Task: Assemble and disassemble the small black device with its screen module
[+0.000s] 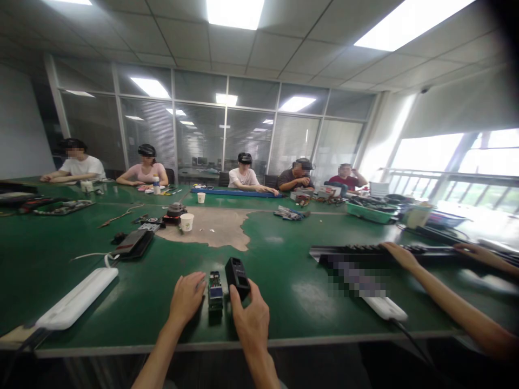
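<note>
Holding a black case [236, 272] in your right hand [252, 314], you have that grip clamped on its near end, thumb at left, fingers at right. Case just right of a small circuit board [215, 293] on the green desk [284, 321]. Your left hand [186, 300] is empty, its grip slack, fingertips just left of the board; contact cannot be told. White power strip [79, 297] farther left; paper cup [187, 222] beyond. At right, another person's hand [399, 254] on a long black bar [344, 254].
</note>
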Demonstrator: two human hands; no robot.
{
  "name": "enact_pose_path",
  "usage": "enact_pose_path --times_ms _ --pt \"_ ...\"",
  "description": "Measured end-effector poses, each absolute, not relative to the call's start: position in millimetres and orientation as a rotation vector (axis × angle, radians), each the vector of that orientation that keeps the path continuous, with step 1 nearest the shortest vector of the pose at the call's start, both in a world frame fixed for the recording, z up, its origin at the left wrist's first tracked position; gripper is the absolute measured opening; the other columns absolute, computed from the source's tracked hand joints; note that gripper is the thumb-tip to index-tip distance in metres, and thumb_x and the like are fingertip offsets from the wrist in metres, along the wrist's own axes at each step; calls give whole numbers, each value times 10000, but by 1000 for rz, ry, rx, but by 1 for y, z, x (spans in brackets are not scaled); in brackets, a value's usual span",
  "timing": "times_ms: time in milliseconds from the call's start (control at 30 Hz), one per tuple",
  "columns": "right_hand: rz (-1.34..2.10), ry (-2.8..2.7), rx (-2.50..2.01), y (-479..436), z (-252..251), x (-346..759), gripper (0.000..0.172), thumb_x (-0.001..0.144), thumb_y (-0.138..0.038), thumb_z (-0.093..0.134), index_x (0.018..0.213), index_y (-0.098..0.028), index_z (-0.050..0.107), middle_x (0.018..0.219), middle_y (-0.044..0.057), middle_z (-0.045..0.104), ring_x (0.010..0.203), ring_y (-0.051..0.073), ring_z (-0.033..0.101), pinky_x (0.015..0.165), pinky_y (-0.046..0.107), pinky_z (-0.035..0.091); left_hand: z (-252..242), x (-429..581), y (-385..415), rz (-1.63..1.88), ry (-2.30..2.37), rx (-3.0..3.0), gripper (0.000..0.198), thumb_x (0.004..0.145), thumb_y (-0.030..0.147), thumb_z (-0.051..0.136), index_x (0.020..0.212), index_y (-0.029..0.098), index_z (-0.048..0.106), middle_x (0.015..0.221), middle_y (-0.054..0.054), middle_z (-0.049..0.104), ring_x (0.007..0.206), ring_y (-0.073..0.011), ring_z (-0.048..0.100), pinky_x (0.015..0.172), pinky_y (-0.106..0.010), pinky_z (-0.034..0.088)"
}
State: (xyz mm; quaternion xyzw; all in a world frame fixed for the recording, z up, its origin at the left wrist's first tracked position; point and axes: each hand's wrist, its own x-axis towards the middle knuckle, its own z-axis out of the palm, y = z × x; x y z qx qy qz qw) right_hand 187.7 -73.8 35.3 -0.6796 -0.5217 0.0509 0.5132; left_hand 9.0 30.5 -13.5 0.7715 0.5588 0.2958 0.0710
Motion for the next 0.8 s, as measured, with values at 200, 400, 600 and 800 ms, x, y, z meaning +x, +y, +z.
enact_pose_path --times_ms 200,400,600,800 --pt "50 -1356 -1648 -64 48 148 468 847 -497 495 1162 -158 569 1072 126 661 976 255 623 846 345 433 -14 7 33 933 1676 2205 387 932 242 348 1271 254 535 1311 -42 580 1227 -179 506 1114 -435 248" --pt "-65 -1417 -1703 -64 40 135 398 841 -446 509 1121 -171 578 996 119 680 922 262 634 817 349 414 -10 8 30 944 1678 2178 381 927 260 370 1270 254 535 1302 -50 586 1210 -192 518 1112 -447 245" --pt "-132 -1464 -1743 -64 32 133 354 850 -419 508 1094 -172 575 956 112 683 897 248 635 803 334 397 -8 7 28 961 1672 2193 381 921 251 366 1252 248 553 1300 -50 586 1214 -191 509 1111 -437 246" --pt "-107 -1474 -1769 -69 29 132 345 860 -403 499 1120 -182 548 969 96 679 897 238 632 807 329 395 -7 7 28 951 1668 2203 388 917 252 362 1253 239 556 1298 -55 587 1209 -195 512 1109 -431 251"
